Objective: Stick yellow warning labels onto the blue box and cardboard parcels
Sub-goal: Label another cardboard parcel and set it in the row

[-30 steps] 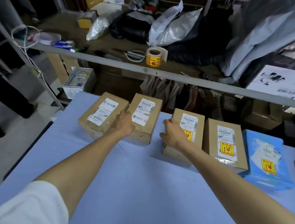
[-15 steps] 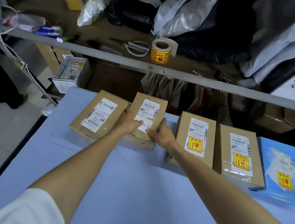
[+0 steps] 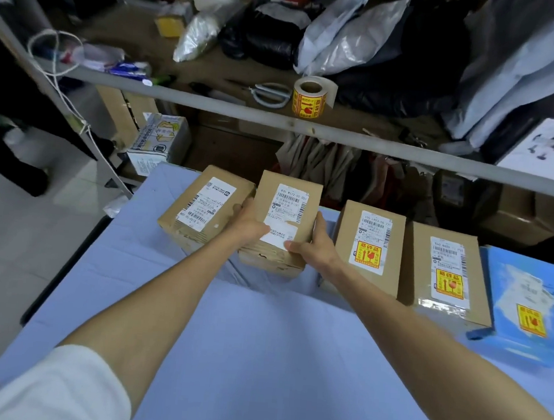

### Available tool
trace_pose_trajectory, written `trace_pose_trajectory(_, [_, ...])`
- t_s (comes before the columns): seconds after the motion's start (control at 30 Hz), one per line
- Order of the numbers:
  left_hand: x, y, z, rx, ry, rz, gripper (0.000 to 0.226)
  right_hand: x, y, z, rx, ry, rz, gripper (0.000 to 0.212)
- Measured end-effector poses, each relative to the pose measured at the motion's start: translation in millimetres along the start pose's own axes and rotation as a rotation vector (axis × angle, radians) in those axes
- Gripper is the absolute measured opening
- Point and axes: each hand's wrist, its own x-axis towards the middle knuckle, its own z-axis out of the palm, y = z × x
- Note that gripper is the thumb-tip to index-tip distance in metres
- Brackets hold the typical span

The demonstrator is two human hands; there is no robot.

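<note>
Five closed packages in a row at the far edge of the blue-covered table (image 3: 256, 358), contents not visible

Left to right: first parcel (image 3: 203, 211), angled, white shipping label on top; second parcel (image 3: 284, 224), white shipping label on top, near end overhanging a fold in the cover; third parcel (image 3: 367, 248) with a yellow warning label (image 3: 368, 256) stuck on the lower part of its shipping label; fourth parcel (image 3: 447, 275) with its yellow label (image 3: 450, 285) likewise; blue box (image 3: 529, 299) at the right end, yellow sticker (image 3: 532, 321) near its front edge

Left hand (image 3: 249, 222) grips the left side of the second parcel, wedged between it and the first parcel, fingers curled on the top edge. Right hand (image 3: 316, 246) grips its right side, thumb laid across the lower edge of the white label, other fingers wrapped down the side, hidden

Label roll (image 3: 310, 99) stands on the shelf (image 3: 134, 30) behind the table, yellow stickers facing out, scissors (image 3: 269, 93) just left of it. Grey shelf rail (image 3: 211, 103) runs across between the table and the roll. Plastic bags (image 3: 344, 38) and a black bag (image 3: 270, 38) piled behind the roll. Small printed carton (image 3: 161, 142) sits below the rail, left of the table
</note>
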Motion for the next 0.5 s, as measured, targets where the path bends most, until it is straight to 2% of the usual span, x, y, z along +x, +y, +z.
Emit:
trace_pose_trajectory(0.13, [-52.3,-12.1,-6.0,-0.036,-0.022,0.005,0.075,-38.1,6.6,1.5,-0.033,-0.028,-0.045,0.079])
trace_pose_trajectory(0.23, [-91.9,-25.4,1.1,-0.115,-0.060,0.049,0.075,-70.0,19.3,6.8,-0.012,-0.056,-0.003,0.085])
trace_pose_trajectory(0.37, [-134.4,-54.7,16.6,-0.164,-0.064,0.025,0.077,-107.3,42.7,11.9,0.008,-0.127,0.029,0.094])
trace_pose_trajectory(0.5, [-174.4,-78.1,41.5,-0.212,-0.051,-0.019,0.080,-144.8,63.4,4.6,-0.059,-0.169,0.029,0.090])
